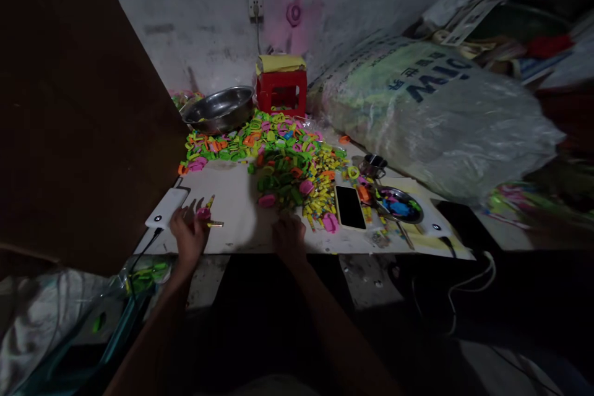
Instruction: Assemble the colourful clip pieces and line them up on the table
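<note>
The pink plastic piece [203,213] lay at the left hand's [189,236] fingertips, left of the coloured pile [297,179], apparently pinched with a yellow stick [214,223]; assembly seemed in hand; the right hand [288,236] rested on the surface [241,210] beside the pile, grip unclear; the next move probably called for picking another piece.
</note>
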The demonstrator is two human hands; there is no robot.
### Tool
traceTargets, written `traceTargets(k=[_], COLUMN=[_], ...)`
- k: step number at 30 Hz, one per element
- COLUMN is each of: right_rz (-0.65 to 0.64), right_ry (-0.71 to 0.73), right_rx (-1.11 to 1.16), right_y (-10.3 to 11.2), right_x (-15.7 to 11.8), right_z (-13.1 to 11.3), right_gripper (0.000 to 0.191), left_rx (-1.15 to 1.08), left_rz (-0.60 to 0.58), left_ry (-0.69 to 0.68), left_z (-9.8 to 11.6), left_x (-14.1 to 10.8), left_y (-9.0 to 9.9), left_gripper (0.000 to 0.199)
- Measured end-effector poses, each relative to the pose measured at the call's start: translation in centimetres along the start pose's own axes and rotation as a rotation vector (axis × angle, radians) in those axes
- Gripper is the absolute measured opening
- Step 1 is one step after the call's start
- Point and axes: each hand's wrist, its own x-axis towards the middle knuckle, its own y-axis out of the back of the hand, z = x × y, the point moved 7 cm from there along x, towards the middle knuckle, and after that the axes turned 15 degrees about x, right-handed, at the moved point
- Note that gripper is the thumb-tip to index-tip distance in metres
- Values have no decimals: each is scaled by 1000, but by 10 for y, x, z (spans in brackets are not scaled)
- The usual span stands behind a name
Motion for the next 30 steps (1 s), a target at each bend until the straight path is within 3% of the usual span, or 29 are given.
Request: traceTargets(k=[6, 15, 20, 26, 30], right_rz=[6, 93, 150, 168, 153], right_ry=[-4, -23, 66, 231, 244], right_rx=[-33, 34, 190, 381, 563], right_y=[1, 10, 29, 56, 60], right_x=[0, -1, 1, 38, 82], right_z=[-1, -1, -6, -24, -11], right_gripper=[16, 22, 22, 20, 22], left_rx=[-14, 11, 16, 37, 39], left_rz=[87, 38, 13, 10, 24], left_ry=[58, 89, 97, 69, 40], left_z=[-11, -12, -14, -18, -30], left_x=[1, 1, -1, 1, 1], left_y=[2, -7, -9, -17, -23], left_gripper=[41, 44, 45, 43, 40])
